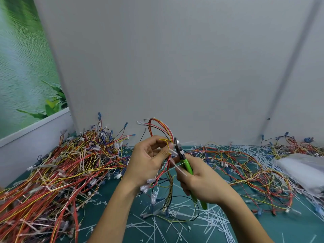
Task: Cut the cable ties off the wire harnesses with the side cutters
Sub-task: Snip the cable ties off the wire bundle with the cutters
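My left hand (149,158) grips a wire harness (160,128) of red, yellow and black wires, held upright above the green mat (280,228). Its upper wires loop above my fingers and the lower ends with clear connectors hang below my wrist. My right hand (199,183) is closed around the green handles of the side cutters (183,156). The cutters' dark jaws point up and touch the harness just right of my left fingertips. A white cable tie (177,166) sticks out of the bundle between my two hands.
A large heap of tied harnesses (57,167) fills the left of the mat. Looser harnesses (245,165) spread on the right, beside a white plastic bag (305,169). Several cut white ties (175,223) litter the front. A grey wall stands close behind.
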`<act>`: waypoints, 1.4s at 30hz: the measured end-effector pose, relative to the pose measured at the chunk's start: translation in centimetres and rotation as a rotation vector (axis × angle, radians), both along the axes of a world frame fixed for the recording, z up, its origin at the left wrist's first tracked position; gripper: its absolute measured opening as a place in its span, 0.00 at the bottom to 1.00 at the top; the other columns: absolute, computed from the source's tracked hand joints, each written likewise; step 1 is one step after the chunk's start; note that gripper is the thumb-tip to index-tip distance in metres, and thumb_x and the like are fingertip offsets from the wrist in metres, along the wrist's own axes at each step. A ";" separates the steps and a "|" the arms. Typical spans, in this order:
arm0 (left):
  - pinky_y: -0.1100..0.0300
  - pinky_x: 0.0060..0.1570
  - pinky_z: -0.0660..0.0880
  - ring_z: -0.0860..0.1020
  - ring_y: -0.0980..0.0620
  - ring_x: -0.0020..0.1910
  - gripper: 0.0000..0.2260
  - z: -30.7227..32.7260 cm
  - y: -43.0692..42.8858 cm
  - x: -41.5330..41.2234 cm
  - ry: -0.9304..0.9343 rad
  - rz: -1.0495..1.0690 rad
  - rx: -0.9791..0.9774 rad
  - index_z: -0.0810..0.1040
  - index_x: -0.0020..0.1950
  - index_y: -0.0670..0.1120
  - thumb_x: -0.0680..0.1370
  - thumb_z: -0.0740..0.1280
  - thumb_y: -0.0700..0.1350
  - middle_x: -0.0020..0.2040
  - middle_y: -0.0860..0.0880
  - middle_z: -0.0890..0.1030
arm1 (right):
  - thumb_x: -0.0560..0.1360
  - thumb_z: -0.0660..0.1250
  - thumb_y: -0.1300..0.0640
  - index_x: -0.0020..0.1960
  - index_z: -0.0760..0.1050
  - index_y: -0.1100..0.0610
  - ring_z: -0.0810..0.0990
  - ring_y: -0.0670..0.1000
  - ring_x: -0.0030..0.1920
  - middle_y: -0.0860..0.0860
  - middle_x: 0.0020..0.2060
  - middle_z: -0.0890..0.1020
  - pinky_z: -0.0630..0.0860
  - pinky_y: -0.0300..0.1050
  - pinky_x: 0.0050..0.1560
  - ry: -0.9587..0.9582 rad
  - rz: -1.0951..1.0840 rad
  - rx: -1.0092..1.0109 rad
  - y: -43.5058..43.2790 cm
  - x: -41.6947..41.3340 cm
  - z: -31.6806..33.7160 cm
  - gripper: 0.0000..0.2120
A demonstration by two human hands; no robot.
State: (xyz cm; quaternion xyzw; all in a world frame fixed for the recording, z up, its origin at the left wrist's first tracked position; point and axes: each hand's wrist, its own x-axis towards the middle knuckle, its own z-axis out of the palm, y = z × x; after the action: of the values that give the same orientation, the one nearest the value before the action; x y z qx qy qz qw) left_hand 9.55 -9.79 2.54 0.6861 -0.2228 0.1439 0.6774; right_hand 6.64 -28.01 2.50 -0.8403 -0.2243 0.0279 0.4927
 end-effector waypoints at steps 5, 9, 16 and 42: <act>0.65 0.39 0.78 0.84 0.54 0.41 0.07 0.0 -0.1 -0.1 0.022 0.000 -0.017 0.84 0.50 0.45 0.75 0.73 0.47 0.44 0.48 0.86 | 0.85 0.61 0.54 0.46 0.70 0.55 0.68 0.49 0.30 0.44 0.29 0.72 0.71 0.54 0.35 -0.015 -0.012 -0.006 -0.3 0.3 -0.3 0.09; 0.67 0.35 0.77 0.83 0.56 0.39 0.08 0.0 -0.2 -0.1 0.028 0.007 -0.020 0.84 0.49 0.46 0.74 0.73 0.49 0.43 0.50 0.86 | 0.85 0.61 0.51 0.50 0.72 0.57 0.70 0.52 0.31 0.44 0.28 0.72 0.78 0.60 0.34 0.006 -0.016 0.025 0.1 0.2 -0.4 0.09; 0.68 0.35 0.76 0.82 0.57 0.37 0.05 -0.2 -0.3 0.0 0.019 0.013 0.016 0.83 0.50 0.45 0.76 0.73 0.45 0.43 0.48 0.86 | 0.83 0.64 0.50 0.48 0.73 0.51 0.75 0.50 0.31 0.46 0.30 0.73 0.82 0.47 0.34 -0.021 0.005 0.006 -0.2 0.3 -0.5 0.07; 0.67 0.42 0.78 0.85 0.55 0.43 0.02 -0.1 -0.5 -0.2 -0.020 0.005 -0.009 0.85 0.47 0.53 0.75 0.73 0.49 0.44 0.50 0.86 | 0.84 0.61 0.43 0.38 0.68 0.44 0.66 0.50 0.30 0.45 0.28 0.71 0.68 0.51 0.35 -0.054 -0.032 -0.001 -0.3 0.7 -0.7 0.16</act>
State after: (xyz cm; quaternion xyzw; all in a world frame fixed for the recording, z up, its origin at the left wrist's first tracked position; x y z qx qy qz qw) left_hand 9.38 -10.28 2.49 0.6823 -0.2273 0.1535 0.6777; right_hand 7.29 -28.31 1.77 -0.8445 -0.2240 -0.0026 0.4864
